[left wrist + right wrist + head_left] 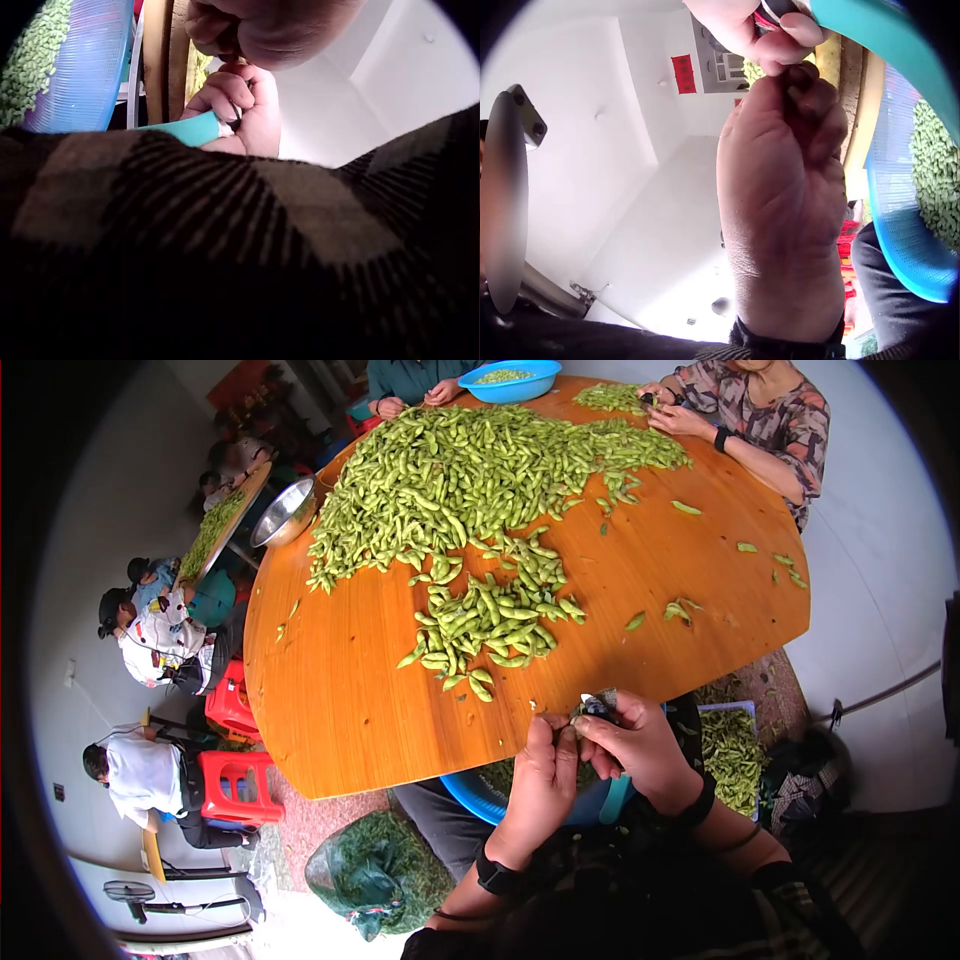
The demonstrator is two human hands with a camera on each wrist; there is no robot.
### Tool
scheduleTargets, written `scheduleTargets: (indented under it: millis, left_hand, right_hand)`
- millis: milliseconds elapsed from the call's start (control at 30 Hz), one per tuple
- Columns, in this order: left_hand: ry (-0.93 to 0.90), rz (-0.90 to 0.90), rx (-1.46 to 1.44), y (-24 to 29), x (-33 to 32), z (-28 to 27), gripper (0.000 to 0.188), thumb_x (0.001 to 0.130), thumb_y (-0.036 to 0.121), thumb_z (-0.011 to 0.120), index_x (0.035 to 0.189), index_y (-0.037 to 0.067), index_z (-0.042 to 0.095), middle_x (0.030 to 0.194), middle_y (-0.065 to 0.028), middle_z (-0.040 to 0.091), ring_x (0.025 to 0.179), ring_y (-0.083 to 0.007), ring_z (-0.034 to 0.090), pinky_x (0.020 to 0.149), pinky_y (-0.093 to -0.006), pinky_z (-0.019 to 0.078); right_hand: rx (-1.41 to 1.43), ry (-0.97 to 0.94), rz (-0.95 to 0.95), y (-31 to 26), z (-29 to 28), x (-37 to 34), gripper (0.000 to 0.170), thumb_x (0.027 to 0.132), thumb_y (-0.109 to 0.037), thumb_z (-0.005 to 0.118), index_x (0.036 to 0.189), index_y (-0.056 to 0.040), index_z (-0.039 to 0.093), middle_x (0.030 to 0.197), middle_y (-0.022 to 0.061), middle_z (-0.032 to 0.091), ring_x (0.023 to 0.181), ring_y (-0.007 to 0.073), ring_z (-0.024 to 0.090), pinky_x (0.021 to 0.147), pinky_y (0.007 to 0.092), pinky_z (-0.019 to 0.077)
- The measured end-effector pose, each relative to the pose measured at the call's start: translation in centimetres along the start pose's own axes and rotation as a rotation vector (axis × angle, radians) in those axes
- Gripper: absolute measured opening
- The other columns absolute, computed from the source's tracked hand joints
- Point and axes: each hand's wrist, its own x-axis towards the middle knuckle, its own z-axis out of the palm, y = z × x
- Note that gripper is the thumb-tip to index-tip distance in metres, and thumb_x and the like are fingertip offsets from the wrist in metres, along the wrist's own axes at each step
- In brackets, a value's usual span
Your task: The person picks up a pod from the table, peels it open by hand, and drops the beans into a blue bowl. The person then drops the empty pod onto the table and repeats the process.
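My left hand (543,785) and right hand (645,755) meet fingertip to fingertip just over the near table edge. Thumb and forefinger of the left pinch a small bean pod, mostly hidden by fingers. The right hand (255,112) grips a tool with a teal handle (196,127); its dark part with a pale edge (598,707) pokes up past the thumb. Seen from the right wrist, the left hand (784,187) is curled against the right fingertips. Nearest on the tabletop lies a small pile of green bean pods (490,620).
A far larger pod heap (440,480) covers the back of the wooden table (340,690). Under my hands, a blue basket (900,240) holds shelled beans. A steel bowl (285,512) stands at the left edge. Two people sit opposite; a box of pods (730,760) is at right.
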Motion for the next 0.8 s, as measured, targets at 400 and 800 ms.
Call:
scheduleTargets:
  millis: [400,800]
  left_hand:
    - [0.017,-0.271,-0.266,-0.5,-0.6,-0.5,0.01,0.1,0.003,0.04,0.107,0.002,0.047,0.078,-0.0019,0.053,0.067,-0.0079,0.047,0.06,-0.0218,0.0413]
    - [-0.065,-0.359,-0.129,-1.1,-1.3,-2.1,0.013,0.096,0.006,0.051,0.105,0.003,0.06,0.079,-0.0038,0.058,0.063,-0.0119,0.054,0.057,-0.0246,0.043]
  right_hand:
    - [0.14,-0.088,0.073,0.6,-0.6,0.3,0.012,0.094,-0.013,0.059,0.092,-0.0015,0.058,0.071,0.0062,0.063,0.05,0.0091,0.053,0.042,0.0211,0.0363]
    - [0.013,0.132,-0.1,-2.0,-2.5,0.2,0.012,0.095,-0.017,0.06,0.096,-0.0044,0.06,0.068,0.0016,0.061,0.046,0.004,0.046,0.043,0.0196,0.0341]
